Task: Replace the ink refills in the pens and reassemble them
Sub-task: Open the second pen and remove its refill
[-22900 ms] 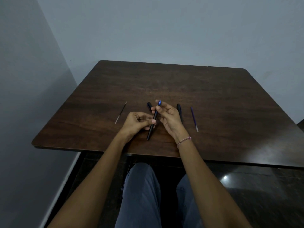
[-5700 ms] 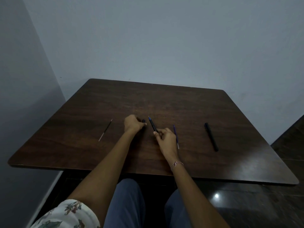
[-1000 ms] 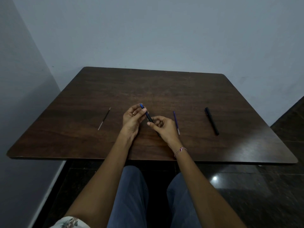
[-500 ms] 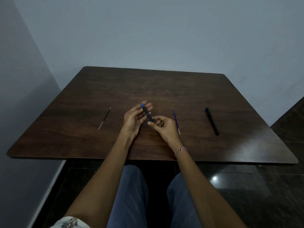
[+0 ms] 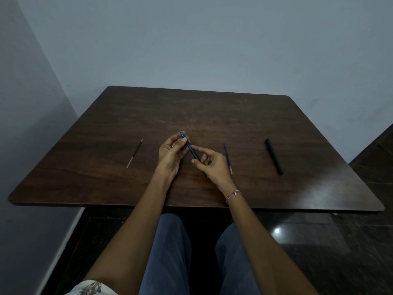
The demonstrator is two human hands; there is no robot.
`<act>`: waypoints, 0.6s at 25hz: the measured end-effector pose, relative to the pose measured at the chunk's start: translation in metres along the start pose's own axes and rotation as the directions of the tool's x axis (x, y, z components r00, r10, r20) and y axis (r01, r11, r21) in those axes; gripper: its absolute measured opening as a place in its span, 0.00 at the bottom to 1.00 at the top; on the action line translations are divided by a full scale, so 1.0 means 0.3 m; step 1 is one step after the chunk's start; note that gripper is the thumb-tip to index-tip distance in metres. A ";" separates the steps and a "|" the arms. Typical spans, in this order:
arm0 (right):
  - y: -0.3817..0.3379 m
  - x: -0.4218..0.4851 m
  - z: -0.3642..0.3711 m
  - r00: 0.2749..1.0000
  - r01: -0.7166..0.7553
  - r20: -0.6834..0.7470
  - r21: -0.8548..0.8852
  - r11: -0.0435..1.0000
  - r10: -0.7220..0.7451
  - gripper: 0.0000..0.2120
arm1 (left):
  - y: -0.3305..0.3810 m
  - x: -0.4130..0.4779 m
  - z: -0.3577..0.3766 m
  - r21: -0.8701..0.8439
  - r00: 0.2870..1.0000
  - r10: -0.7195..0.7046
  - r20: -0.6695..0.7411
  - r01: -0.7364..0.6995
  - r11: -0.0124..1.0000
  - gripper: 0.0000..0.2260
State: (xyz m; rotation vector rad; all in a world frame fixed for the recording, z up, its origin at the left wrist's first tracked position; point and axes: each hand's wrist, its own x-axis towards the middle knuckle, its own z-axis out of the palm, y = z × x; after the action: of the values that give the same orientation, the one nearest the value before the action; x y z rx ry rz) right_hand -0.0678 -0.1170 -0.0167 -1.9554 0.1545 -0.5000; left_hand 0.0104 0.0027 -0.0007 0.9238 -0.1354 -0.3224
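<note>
A black pen with a blue tip section (image 5: 192,151) slants over the middle of the dark wooden table (image 5: 212,116). My left hand (image 5: 171,155) pinches its blue upper end. My right hand (image 5: 210,165) grips the black barrel lower down; the barrel's lower end is hidden behind that hand. A thin blue refill (image 5: 228,157) lies on the table just right of my right hand. A thin black refill with a pale end (image 5: 135,153) lies to the left. A capped black pen (image 5: 274,156) rests farther right.
The table stands in a corner, with a wall behind it and a wall on the left. Its near edge (image 5: 191,206) runs above my knees. A dark glossy floor shows to the right.
My left fingers, spread half a second ago, have closed onto the pen's blue end. The right hand and the pen have barely shifted; the items on the table lie as before.
</note>
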 end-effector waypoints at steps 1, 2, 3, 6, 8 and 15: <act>0.000 0.000 0.000 1.000 0.004 -0.002 0.000 1.000 -0.004 0.19 | -0.001 -0.001 0.001 0.003 1.000 0.003 -0.005 -0.003 1.000 0.09; 0.000 0.000 0.001 1.000 0.006 -0.005 0.000 1.000 -0.006 0.19 | -0.002 -0.002 0.002 0.008 1.000 0.006 -0.008 -0.006 1.000 0.09; 0.000 0.000 0.000 1.000 0.008 -0.009 0.002 1.000 -0.008 0.19 | -0.002 -0.003 0.002 0.011 1.000 0.009 -0.010 -0.009 1.000 0.09; -0.002 -0.001 -0.002 1.000 0.004 -0.011 0.002 1.000 -0.004 0.18 | -0.001 -0.002 0.004 0.014 1.000 0.017 -0.018 -0.016 1.000 0.09; -0.006 -0.002 -0.005 1.000 -0.001 -0.010 0.002 1.000 0.001 0.17 | 0.000 -0.001 0.005 0.006 0.999 0.016 -0.036 -0.016 1.000 0.09; -0.023 -0.010 -0.010 1.000 -0.003 0.013 0.001 1.000 0.003 0.16 | 0.041 0.013 0.002 0.044 0.994 0.044 -0.098 -0.040 0.998 0.09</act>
State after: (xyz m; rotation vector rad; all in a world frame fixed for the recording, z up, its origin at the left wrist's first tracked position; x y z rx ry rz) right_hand -0.0724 -0.1156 -0.0103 -1.9564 0.1485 -0.4850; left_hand 0.0166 0.0078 0.0095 0.9754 -0.0703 -0.2350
